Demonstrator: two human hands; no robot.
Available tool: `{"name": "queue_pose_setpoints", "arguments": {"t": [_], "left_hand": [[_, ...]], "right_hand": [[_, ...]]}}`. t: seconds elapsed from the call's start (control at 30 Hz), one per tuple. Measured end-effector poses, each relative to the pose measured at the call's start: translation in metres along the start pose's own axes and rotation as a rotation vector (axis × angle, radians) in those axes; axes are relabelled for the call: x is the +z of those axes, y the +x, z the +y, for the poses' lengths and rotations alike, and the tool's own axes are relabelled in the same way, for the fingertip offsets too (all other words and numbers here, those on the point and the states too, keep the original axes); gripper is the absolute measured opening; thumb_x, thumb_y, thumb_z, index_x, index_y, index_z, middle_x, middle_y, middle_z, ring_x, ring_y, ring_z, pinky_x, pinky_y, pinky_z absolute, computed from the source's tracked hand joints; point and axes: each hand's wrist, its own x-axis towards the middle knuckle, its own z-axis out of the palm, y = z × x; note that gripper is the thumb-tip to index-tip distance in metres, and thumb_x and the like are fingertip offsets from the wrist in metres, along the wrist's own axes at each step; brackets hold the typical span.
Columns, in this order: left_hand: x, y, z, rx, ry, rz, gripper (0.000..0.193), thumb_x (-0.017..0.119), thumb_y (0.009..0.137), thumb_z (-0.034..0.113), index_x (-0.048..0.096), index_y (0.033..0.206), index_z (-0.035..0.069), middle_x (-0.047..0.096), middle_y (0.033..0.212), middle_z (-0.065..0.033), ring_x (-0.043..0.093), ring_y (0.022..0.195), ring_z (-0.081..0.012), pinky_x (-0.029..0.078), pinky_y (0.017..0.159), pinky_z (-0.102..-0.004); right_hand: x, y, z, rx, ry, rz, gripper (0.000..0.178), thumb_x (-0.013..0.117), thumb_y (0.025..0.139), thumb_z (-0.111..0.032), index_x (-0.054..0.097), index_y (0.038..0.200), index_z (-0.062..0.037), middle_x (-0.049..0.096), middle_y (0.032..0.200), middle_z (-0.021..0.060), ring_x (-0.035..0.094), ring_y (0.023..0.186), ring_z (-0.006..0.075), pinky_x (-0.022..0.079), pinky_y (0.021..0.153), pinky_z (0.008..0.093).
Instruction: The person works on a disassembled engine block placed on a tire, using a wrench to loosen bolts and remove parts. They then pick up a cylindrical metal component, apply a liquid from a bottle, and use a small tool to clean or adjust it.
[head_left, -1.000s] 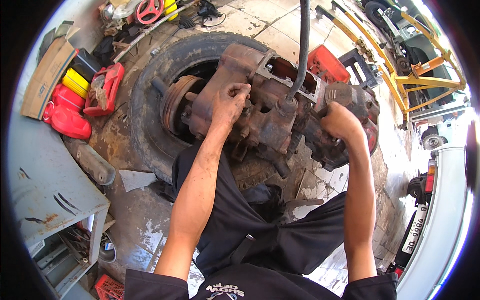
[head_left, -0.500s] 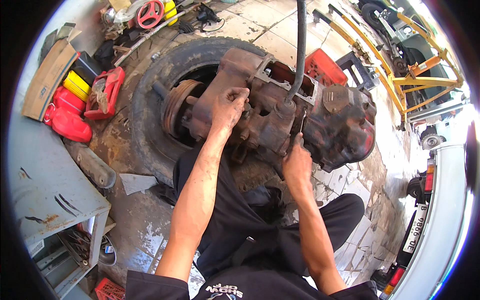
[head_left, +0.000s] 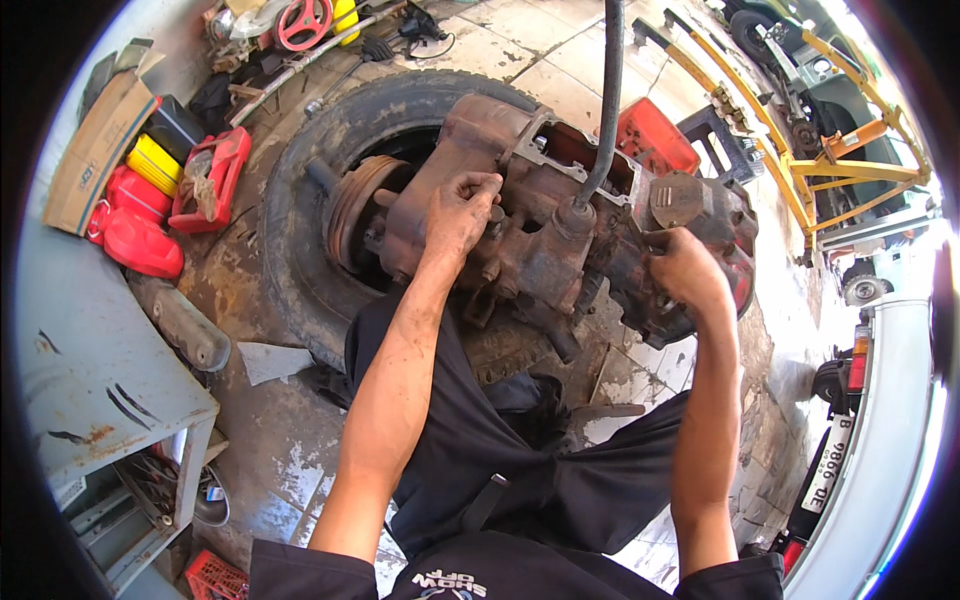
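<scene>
A greasy brown gearbox [head_left: 540, 245] rests on a large tyre [head_left: 310, 130] in front of me. From it rises a long dark lever [head_left: 608, 110], beside an open rectangular cavity [head_left: 570, 150]. My left hand [head_left: 462, 212] is closed over the left part of the casing, fingertips pinched together; anything between them is too small to name. Over the dark, rounded right-hand housing [head_left: 715, 215], my right hand [head_left: 688, 268] is closed, its fingers curled near the round cover [head_left: 677, 200]. What it grips is hidden by the fingers.
Red containers [head_left: 140, 235] and a cardboard box [head_left: 95, 160] stand at the left, above a grey metal table [head_left: 110, 390]. A red tray [head_left: 655, 135] lies behind the gearbox. Yellow metal frames [head_left: 840, 165] and a pale vehicle [head_left: 870, 430] occupy the right side.
My right hand has moved right and up, from the joint beside the lever to the right-hand housing. The thin metal tool that showed at its fingers is now hidden. My left hand barely moved.
</scene>
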Motion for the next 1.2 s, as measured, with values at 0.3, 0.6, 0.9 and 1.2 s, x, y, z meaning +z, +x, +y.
{"name": "queue_pose_setpoints", "arguments": {"t": [0.3,0.6,0.9,1.2], "left_hand": [[0.003,0.008,0.0,-0.019,-0.012,0.002,0.03,0.068,0.088,0.029,0.068,0.098,0.001,0.065,0.078,-0.0024,0.056,0.065,-0.0075,0.045,0.062,-0.0238],[0.0,0.001,0.006,-0.032,0.01,0.028,0.028,0.067,0.089,0.028,0.068,0.099,0.002,0.063,0.078,-0.0009,0.05,0.061,-0.0059,0.042,0.059,-0.0221],[0.0,0.002,0.002,0.013,-0.012,0.008,0.029,0.068,0.089,0.028,0.067,0.097,0.0,0.064,0.077,-0.0024,0.055,0.064,-0.0067,0.044,0.059,-0.0225],[0.019,-0.024,0.001,0.237,0.281,-0.023,0.028,0.067,0.088,0.027,0.068,0.093,0.0,0.063,0.073,-0.003,0.057,0.066,-0.0117,0.046,0.064,-0.0276]], "right_hand": [[-0.011,0.017,0.018,-0.041,0.05,-0.19,0.038,0.058,0.077,-0.005,0.066,0.113,0.0015,0.066,0.074,0.0107,0.058,0.062,0.0126,0.049,0.062,0.0309],[0.034,0.018,0.007,0.024,0.091,-0.058,0.027,0.059,0.074,-0.01,0.062,0.095,0.0084,0.065,0.078,0.0284,0.066,0.072,0.0381,0.053,0.068,0.0451],[0.13,-0.036,-0.04,0.095,-0.006,0.156,0.067,0.056,0.087,-0.012,0.025,0.142,0.0127,0.065,0.084,0.0269,0.067,0.075,0.0396,0.056,0.069,0.0439],[0.127,-0.069,-0.034,0.173,0.579,0.324,0.062,0.051,0.085,-0.013,0.034,0.143,0.0025,0.063,0.086,0.0323,0.065,0.078,0.0432,0.05,0.077,0.0469]]}}
